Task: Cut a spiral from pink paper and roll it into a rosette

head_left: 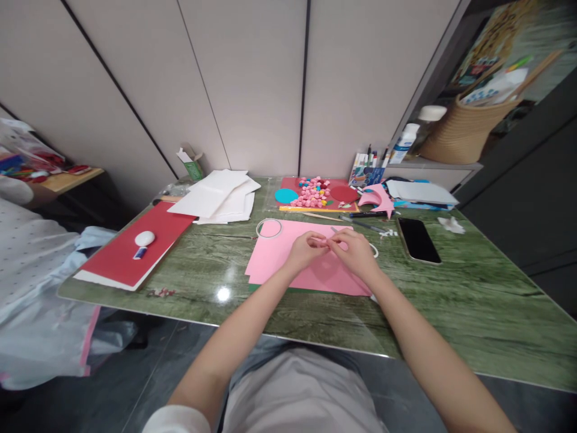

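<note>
Above a stack of pink paper sheets (274, 258), my left hand (309, 248) and my right hand (351, 249) meet with fingertips pinched together. Between them is what looks like a small pink paper piece (323, 242), mostly covered by the fingers. A thin grey tip (334, 230) shows by the right fingers; its kind cannot be made out. A roll of white tape (269, 228) lies at the stack's upper left corner. Partly behind my right hand is another white ring (374, 251). Green paper shows under the stack's front edge.
Small folded pink pieces (311, 193) lie heaped on a red sheet at the back. A black phone (418, 240) is to the right, with pink paper scraps (377, 199) behind. White papers (216, 195) and a red board (139, 246) occupy the left. Another person's sleeve (36, 240) is at far left.
</note>
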Demonstrator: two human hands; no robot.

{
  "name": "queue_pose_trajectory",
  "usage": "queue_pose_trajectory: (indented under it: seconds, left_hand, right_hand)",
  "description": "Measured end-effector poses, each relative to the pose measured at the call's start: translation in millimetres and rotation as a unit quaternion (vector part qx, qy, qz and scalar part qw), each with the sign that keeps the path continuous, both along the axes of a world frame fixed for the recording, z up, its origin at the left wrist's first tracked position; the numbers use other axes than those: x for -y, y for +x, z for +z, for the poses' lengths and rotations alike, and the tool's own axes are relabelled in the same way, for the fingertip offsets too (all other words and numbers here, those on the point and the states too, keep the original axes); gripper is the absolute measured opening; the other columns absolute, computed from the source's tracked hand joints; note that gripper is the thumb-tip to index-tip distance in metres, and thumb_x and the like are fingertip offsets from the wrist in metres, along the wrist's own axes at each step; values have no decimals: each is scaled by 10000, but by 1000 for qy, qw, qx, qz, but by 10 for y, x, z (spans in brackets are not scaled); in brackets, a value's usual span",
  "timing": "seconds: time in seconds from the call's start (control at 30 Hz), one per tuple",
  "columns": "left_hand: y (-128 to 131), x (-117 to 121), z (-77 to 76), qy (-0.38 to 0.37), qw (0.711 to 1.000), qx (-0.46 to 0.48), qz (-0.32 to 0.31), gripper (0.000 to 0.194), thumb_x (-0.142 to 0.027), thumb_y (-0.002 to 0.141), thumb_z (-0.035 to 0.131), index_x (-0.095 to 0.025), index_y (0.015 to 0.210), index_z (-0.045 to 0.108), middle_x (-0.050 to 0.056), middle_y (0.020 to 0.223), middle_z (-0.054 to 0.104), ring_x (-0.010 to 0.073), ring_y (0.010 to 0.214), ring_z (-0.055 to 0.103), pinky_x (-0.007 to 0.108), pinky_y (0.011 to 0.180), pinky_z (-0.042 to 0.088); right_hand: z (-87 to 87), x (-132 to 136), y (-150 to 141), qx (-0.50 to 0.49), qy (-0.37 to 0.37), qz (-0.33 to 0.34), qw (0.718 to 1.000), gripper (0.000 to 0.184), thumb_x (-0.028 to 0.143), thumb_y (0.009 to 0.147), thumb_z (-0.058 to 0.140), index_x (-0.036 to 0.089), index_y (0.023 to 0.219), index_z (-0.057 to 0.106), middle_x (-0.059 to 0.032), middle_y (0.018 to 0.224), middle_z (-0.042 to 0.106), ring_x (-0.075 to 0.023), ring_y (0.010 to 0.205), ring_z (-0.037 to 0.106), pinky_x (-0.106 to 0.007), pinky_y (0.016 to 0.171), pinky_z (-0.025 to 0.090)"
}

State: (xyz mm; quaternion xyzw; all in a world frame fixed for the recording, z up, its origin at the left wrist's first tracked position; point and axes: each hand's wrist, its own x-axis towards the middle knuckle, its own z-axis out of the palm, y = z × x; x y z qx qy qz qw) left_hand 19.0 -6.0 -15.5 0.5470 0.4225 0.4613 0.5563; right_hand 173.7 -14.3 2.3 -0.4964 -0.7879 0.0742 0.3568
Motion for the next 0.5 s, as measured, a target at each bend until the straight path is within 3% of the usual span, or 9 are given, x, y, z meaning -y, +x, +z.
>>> queue_pose_trajectory:
  seconds: [0.3,0.5]
  left_hand:
    - [-16,8,55,-112,987,78,-82,385,-191,510,728,-110,859,586,18,665,597,107,647,571,260,677,419]
    - [-17,-15,1,-131,978,101,-131,347,-115,500,712,-101,829,606,30,705,614,119,659,583,291,720,428]
  right_hand:
    - [-38,-33,-3,-66,-32,46,996,130,284,759,557,212,750,666,-50,899,595,-188,894,535,-334,811,414]
    - [-53,-63,27,-61,-71,89,992,149,311,764,558,218,769,674,-61,966,569,-199,956,509,-357,855,397]
